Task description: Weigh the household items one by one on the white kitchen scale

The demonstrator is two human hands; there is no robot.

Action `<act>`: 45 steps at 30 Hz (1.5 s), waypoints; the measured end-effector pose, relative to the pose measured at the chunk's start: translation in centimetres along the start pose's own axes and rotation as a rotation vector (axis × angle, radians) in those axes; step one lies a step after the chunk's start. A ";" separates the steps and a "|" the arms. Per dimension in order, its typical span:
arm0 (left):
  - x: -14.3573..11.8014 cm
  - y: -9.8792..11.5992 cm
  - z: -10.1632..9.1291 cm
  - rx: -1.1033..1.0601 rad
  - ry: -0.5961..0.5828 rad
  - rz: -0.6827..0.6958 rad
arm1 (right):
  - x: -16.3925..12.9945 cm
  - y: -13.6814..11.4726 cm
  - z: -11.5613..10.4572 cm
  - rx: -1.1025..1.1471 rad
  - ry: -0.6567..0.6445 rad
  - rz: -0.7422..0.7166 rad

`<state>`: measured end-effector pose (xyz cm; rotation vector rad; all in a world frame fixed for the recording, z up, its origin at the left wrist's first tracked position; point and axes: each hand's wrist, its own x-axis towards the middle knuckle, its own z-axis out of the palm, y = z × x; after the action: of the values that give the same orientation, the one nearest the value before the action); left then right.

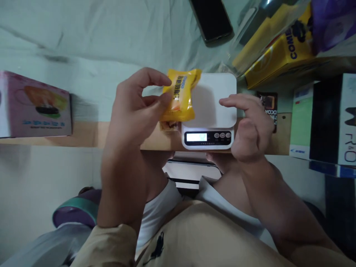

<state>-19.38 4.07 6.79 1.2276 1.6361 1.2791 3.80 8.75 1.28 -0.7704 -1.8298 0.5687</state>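
My left hand (133, 111) pinches a small yellow snack packet (180, 98) between thumb and fingers, holding it over the left edge of a white kitchen scale (214, 92). The scale stands at the front edge of a wooden shelf (86, 135), and its display (196, 137) is lit. My right hand (251, 124) rests at the scale's right side with fingers partly curled, the index finger lying on the platform; it holds nothing.
A pink box (35, 105) stands at the left of the shelf. A black phone (211, 19) lies on the pale cloth behind. Yellow boxes (280, 52) and a clear container are at the back right, and a white and black box (325, 118) at the right.
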 end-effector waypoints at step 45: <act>0.2 -2.2 -5.5 0.679 -0.193 -0.343 | 0.0 1.8 3.0 0.049 0.332 -0.114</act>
<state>-25.06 2.50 6.05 1.3126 2.0960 0.3786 1.42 9.91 -1.06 -0.6780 -1.5365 0.3842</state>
